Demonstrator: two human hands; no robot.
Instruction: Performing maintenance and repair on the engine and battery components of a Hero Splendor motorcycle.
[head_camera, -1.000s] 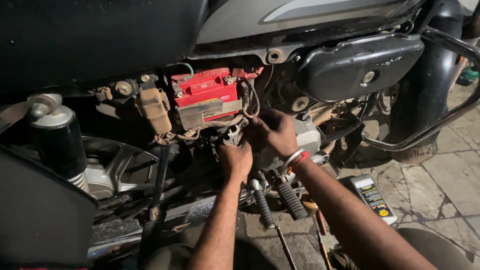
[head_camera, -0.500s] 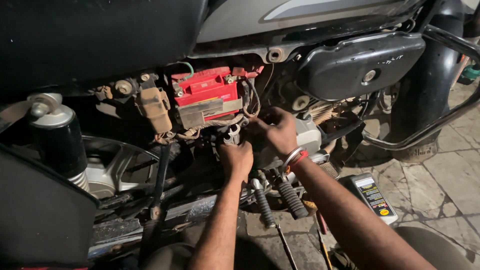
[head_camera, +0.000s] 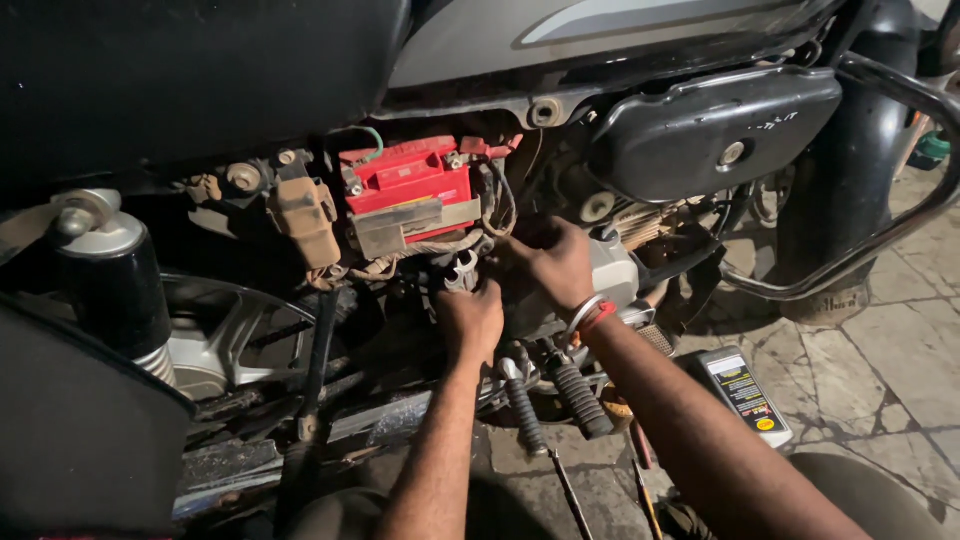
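- Hardly any shift since a second ago: both hands in the same spot under the red battery (head_camera: 408, 180), left hand (head_camera: 470, 318) a touch lower.
- Left hand's grip closed around a small metal part (head_camera: 460, 272) just below the battery's bracket.
- Right hand (head_camera: 553, 262) pressed into the wiring (head_camera: 497, 205) beside the battery, red and white bangles (head_camera: 590, 318) on the wrist; fingers buried, grip impossible to tell.
- Battery seated in the open side bay of the motorcycle, under the black seat (head_camera: 190, 80), left of the black side cover (head_camera: 715, 130).
- Rear shock absorber (head_camera: 110, 270) far left; ribbed footpegs (head_camera: 575, 395) below the wrists.
- Flat packet (head_camera: 742, 392) on the stone floor (head_camera: 880, 370) at right.
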